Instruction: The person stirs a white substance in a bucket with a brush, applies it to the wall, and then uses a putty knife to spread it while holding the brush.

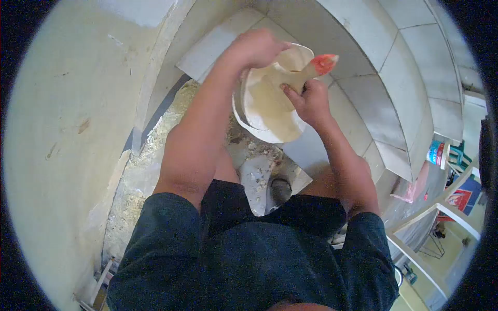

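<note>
A white bucket (255, 129) stands between my knees, its inner walls coated with a cream-coloured paste (277, 120). My left hand (257, 47) is closed on the bucket's far left rim. In my right hand (311, 102) is a flat, pale tool with a red end (326, 63), gripped over the bucket's right side. The red end points up and to the right. Its other part reaches over the bucket's opening, and I cannot make out where it ends against the paste.
Large pale tiles (358, 103) line the step and wall beyond the bucket. Crumbled rubble (259, 160) covers the floor by my shoe (280, 192). A plain wall (72, 129) rises at left. At right are a labelled tub (438, 154) and a white frame (415, 223).
</note>
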`<action>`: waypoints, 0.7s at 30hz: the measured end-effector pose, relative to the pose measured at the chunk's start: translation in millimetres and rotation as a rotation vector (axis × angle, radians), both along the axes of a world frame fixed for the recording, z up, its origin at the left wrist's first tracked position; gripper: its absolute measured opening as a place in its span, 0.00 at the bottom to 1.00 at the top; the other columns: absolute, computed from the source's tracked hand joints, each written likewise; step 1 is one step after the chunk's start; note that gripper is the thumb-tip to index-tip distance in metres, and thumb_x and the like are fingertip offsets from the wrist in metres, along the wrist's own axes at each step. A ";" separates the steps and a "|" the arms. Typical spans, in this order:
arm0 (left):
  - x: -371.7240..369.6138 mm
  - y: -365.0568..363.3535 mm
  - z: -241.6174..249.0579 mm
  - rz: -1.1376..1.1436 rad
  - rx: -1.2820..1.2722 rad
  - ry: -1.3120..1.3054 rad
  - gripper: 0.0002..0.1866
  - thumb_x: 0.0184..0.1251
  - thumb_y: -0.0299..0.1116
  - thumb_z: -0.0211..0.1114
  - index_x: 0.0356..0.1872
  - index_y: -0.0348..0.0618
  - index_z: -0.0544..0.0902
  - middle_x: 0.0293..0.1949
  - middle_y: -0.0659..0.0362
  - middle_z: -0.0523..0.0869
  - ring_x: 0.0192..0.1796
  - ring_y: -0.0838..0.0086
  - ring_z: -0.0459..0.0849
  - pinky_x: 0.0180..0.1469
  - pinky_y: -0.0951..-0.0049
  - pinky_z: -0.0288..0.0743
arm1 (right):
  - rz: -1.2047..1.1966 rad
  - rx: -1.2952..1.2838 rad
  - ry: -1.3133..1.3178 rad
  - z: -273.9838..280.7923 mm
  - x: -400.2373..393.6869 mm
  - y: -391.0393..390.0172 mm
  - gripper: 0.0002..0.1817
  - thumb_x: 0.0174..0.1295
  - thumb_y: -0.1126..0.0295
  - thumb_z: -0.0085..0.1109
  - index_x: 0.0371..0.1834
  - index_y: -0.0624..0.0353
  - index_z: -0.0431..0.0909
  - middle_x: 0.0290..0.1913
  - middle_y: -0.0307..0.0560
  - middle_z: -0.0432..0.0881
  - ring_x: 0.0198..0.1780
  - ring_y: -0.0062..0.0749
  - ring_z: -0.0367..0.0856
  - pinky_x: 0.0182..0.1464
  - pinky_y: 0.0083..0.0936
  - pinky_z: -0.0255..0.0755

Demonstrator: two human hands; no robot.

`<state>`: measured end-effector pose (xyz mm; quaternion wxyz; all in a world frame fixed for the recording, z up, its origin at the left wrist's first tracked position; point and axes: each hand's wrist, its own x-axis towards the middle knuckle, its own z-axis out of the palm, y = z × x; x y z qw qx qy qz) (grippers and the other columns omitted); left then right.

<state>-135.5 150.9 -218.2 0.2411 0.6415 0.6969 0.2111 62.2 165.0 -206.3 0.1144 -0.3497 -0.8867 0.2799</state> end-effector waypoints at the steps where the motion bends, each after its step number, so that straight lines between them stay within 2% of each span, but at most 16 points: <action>1: -6.0 -2.7 2.6 -0.029 0.025 -0.007 0.25 0.63 0.55 0.53 0.35 0.41 0.84 0.33 0.44 0.83 0.38 0.53 0.82 0.43 0.59 0.74 | 0.000 0.013 -0.005 1.8 3.0 0.0 0.16 0.51 0.64 0.64 0.36 0.66 0.78 0.23 0.54 0.80 0.25 0.41 0.80 0.31 0.31 0.72; 2: -11.4 -4.9 4.9 -0.029 0.039 -0.010 0.25 0.63 0.55 0.53 0.35 0.41 0.84 0.33 0.44 0.83 0.38 0.53 0.82 0.43 0.59 0.74 | -0.095 -0.118 0.161 0.9 6.0 0.8 0.16 0.50 0.65 0.65 0.36 0.68 0.78 0.24 0.51 0.81 0.25 0.36 0.80 0.31 0.29 0.72; 3: -15.7 -9.5 12.6 0.040 -0.051 -0.139 0.24 0.63 0.54 0.53 0.36 0.41 0.84 0.34 0.44 0.83 0.39 0.52 0.81 0.44 0.60 0.74 | -0.186 -0.249 0.328 1.0 8.3 1.6 0.16 0.50 0.67 0.65 0.35 0.69 0.78 0.25 0.48 0.81 0.26 0.32 0.79 0.31 0.27 0.72; 4: -18.2 -13.5 20.8 0.106 -0.143 -0.267 0.23 0.64 0.53 0.53 0.38 0.41 0.84 0.35 0.43 0.83 0.39 0.51 0.81 0.44 0.60 0.74 | -0.184 -0.238 0.327 2.6 10.6 3.0 0.16 0.50 0.67 0.65 0.35 0.69 0.78 0.25 0.48 0.81 0.26 0.32 0.79 0.31 0.27 0.72; 6: -19.1 -22.6 37.0 0.121 -0.176 -0.282 0.23 0.64 0.52 0.53 0.38 0.41 0.84 0.36 0.43 0.83 0.39 0.50 0.81 0.44 0.61 0.73 | -0.297 -0.327 0.396 9.9 15.1 4.0 0.16 0.49 0.69 0.65 0.36 0.71 0.77 0.27 0.43 0.80 0.28 0.24 0.77 0.30 0.23 0.71; 9: -22.9 -23.9 40.2 0.137 -0.192 -0.260 0.22 0.64 0.50 0.53 0.38 0.39 0.83 0.37 0.41 0.82 0.40 0.49 0.81 0.46 0.61 0.73 | -0.293 -0.387 0.433 34.3 21.0 -2.8 0.17 0.50 0.70 0.65 0.40 0.68 0.75 0.29 0.43 0.79 0.30 0.22 0.76 0.30 0.21 0.70; 10: -23.3 -23.1 34.5 0.136 -0.176 -0.235 0.22 0.64 0.49 0.53 0.38 0.39 0.83 0.37 0.41 0.82 0.40 0.49 0.80 0.46 0.61 0.72 | -0.287 -0.379 0.440 34.4 24.2 -4.8 0.17 0.50 0.70 0.65 0.40 0.68 0.75 0.29 0.43 0.79 0.30 0.22 0.76 0.30 0.21 0.70; 12: -27.8 -24.8 21.4 0.119 -0.138 -0.251 0.21 0.64 0.48 0.53 0.38 0.38 0.83 0.38 0.41 0.82 0.41 0.49 0.80 0.47 0.61 0.72 | -0.222 -0.337 0.315 31.4 29.2 -8.5 0.20 0.50 0.68 0.65 0.46 0.61 0.73 0.38 0.48 0.80 0.38 0.33 0.80 0.40 0.28 0.73; 14: -34.3 -28.2 21.3 0.094 -0.092 -0.254 0.21 0.64 0.47 0.53 0.38 0.38 0.83 0.38 0.41 0.82 0.41 0.49 0.80 0.47 0.60 0.72 | -0.099 -0.267 0.126 44.6 19.6 -27.5 0.23 0.53 0.70 0.63 0.53 0.58 0.70 0.44 0.52 0.80 0.41 0.36 0.80 0.42 0.29 0.73; 17: -34.8 -38.6 28.6 0.134 -0.140 -0.322 0.20 0.64 0.46 0.54 0.39 0.37 0.83 0.39 0.41 0.82 0.42 0.49 0.80 0.47 0.60 0.72 | 0.007 -0.162 0.331 41.3 21.6 -34.1 0.26 0.54 0.72 0.61 0.58 0.59 0.68 0.49 0.52 0.78 0.46 0.30 0.78 0.47 0.27 0.72; 19: -33.3 -41.0 22.6 0.185 -0.146 -0.400 0.20 0.64 0.45 0.54 0.39 0.37 0.82 0.38 0.41 0.82 0.41 0.50 0.81 0.47 0.61 0.72 | -0.030 -0.128 0.405 41.9 25.1 -45.4 0.27 0.54 0.72 0.61 0.60 0.57 0.68 0.49 0.54 0.78 0.47 0.32 0.78 0.48 0.27 0.72; 21: -31.8 -39.7 20.7 0.173 -0.142 -0.350 0.20 0.63 0.45 0.54 0.40 0.36 0.82 0.37 0.40 0.82 0.41 0.50 0.81 0.47 0.61 0.72 | -0.076 -0.107 0.473 46.1 22.1 -47.3 0.28 0.54 0.72 0.61 0.61 0.55 0.67 0.49 0.56 0.79 0.48 0.34 0.79 0.49 0.27 0.71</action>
